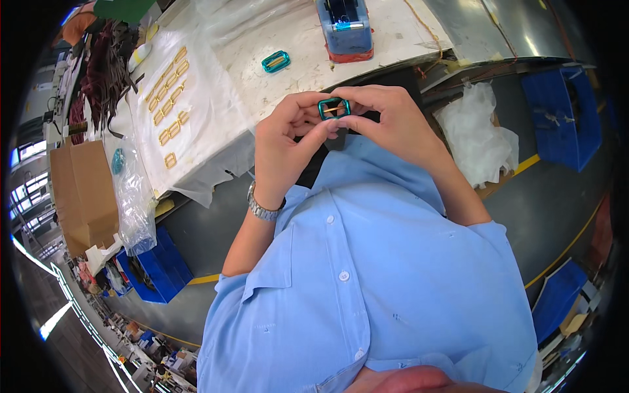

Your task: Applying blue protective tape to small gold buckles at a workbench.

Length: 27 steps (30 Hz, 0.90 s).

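Between my two hands, just off the table's front edge, is a small rectangular slide buckle (334, 109) with a green-blue frame and a gold-coloured bar across it. My left hand (293, 134) pinches its left side with thumb and fingers. On the other side, my right hand (386, 121) grips it the same way. A second green-blue buckle (276, 61) lies on the white table beyond my hands. Further left, several gold buckles (171, 92) are laid out in rows on a clear plastic sheet, and a single gold buckle (170, 160) lies nearest the edge.
A blue tape dispenser (346, 33) stands at the table's back. At the left are a cardboard box (84, 196), a clear plastic bag (134, 196) and dark straps (105, 72). Blue bins (154, 265) sit on the floor; crumpled white plastic (477, 134) lies to the right.
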Each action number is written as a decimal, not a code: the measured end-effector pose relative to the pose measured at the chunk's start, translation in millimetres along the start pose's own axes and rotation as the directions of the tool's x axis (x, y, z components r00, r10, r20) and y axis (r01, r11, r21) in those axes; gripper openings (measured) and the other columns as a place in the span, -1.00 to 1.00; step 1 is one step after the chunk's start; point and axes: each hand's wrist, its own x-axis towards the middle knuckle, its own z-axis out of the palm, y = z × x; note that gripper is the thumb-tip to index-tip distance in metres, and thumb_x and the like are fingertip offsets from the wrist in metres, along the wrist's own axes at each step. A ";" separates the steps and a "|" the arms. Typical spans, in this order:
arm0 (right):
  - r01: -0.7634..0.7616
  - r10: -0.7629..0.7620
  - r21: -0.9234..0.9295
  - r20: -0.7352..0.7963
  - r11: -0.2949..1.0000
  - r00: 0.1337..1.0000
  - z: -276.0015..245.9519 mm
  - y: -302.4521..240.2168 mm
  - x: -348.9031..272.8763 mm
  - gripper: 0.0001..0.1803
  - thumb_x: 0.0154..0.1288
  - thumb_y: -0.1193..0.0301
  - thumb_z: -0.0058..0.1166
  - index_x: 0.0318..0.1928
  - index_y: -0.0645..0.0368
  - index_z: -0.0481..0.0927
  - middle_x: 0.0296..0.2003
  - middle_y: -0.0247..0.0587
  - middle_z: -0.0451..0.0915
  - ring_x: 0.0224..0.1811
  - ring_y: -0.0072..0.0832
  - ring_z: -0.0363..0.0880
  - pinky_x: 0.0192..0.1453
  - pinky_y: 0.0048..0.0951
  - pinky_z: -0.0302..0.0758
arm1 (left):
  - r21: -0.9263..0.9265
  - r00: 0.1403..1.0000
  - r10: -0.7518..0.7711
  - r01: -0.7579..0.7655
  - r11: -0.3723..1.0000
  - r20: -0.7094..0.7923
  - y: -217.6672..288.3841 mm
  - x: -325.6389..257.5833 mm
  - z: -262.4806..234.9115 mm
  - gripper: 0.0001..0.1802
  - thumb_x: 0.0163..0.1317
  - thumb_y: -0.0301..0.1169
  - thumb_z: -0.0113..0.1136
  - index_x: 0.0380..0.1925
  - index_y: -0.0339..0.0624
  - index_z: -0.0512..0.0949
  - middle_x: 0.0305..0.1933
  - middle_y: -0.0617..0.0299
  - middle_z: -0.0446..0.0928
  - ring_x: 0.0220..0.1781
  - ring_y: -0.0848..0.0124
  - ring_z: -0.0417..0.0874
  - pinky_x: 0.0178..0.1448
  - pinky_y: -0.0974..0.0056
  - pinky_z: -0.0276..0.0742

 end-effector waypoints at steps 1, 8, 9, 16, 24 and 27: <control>-0.032 0.036 -0.119 0.036 0.992 0.999 -0.1 -2.3 1.7 -0.47 0.36 0.53 0.42 0.33 0.21 0.68 -0.01 -0.11 0.80 -0.08 -0.44 0.81 0.04 -0.44 0.72 | 0.186 0.997 0.078 -0.073 0.980 -0.016 -2.0 -1.8 -2.3 -0.67 0.35 -0.64 0.43 0.10 -0.39 0.65 -0.04 0.10 0.79 -0.16 0.41 0.85 -0.03 0.34 0.80; -0.062 0.067 -0.121 0.034 0.991 0.997 7.9 -5.2 3.3 -0.52 0.40 0.51 0.40 0.31 0.25 0.69 0.01 -0.11 0.81 -0.07 -0.46 0.80 0.07 -0.46 0.72 | 0.625 0.960 0.238 -0.276 0.730 0.146 14.0 3.2 -18.3 -0.64 0.26 -0.63 0.50 0.07 -0.31 0.72 -0.08 0.09 0.78 -0.10 0.35 0.88 0.01 0.33 0.77; -0.128 0.126 0.156 0.024 0.979 0.992 11.7 -1.4 3.1 -0.58 0.47 0.50 0.33 0.28 0.31 0.68 -0.07 -0.14 0.81 -0.08 -0.48 0.80 0.07 -0.45 0.71 | 0.602 0.960 0.251 -0.275 0.749 0.126 10.8 4.2 -21.0 -0.64 0.25 -0.61 0.51 0.06 -0.32 0.72 -0.07 0.08 0.78 -0.11 0.35 0.87 0.00 0.32 0.77; -0.212 0.258 0.564 -0.002 0.798 0.966 20.4 15.0 10.2 -0.68 0.59 0.51 0.21 0.24 0.40 0.70 -0.13 -0.15 0.84 -0.17 -0.57 0.81 0.02 -0.51 0.73 | 0.539 0.928 0.366 -0.340 0.771 0.062 -3.3 4.1 -18.6 -0.61 0.19 -0.54 0.55 0.04 -0.22 0.72 -0.16 0.12 0.74 -0.26 0.32 0.80 -0.17 0.28 0.72; -0.254 0.299 0.344 -0.083 0.904 0.951 23.6 0.8 9.7 -0.65 0.60 0.49 0.21 0.28 0.37 0.67 -0.19 -0.17 0.85 -0.21 -0.58 0.80 -0.04 -0.54 0.70 | 0.711 0.904 0.395 -0.384 0.588 0.162 -0.1 6.7 -23.3 -0.61 0.22 -0.44 0.55 0.05 -0.19 0.72 -0.06 0.11 0.78 -0.19 0.21 0.82 -0.15 0.22 0.73; -0.215 0.271 0.354 -0.116 0.910 0.956 26.5 0.4 12.2 -0.59 0.60 0.46 0.22 0.35 0.35 0.62 -0.18 -0.15 0.85 -0.20 -0.57 0.79 -0.01 -0.54 0.69 | 0.732 0.896 0.406 -0.397 0.554 0.179 3.8 9.5 -25.8 -0.61 0.21 -0.45 0.57 0.05 -0.17 0.73 -0.02 0.10 0.79 -0.13 0.17 0.83 -0.08 0.22 0.75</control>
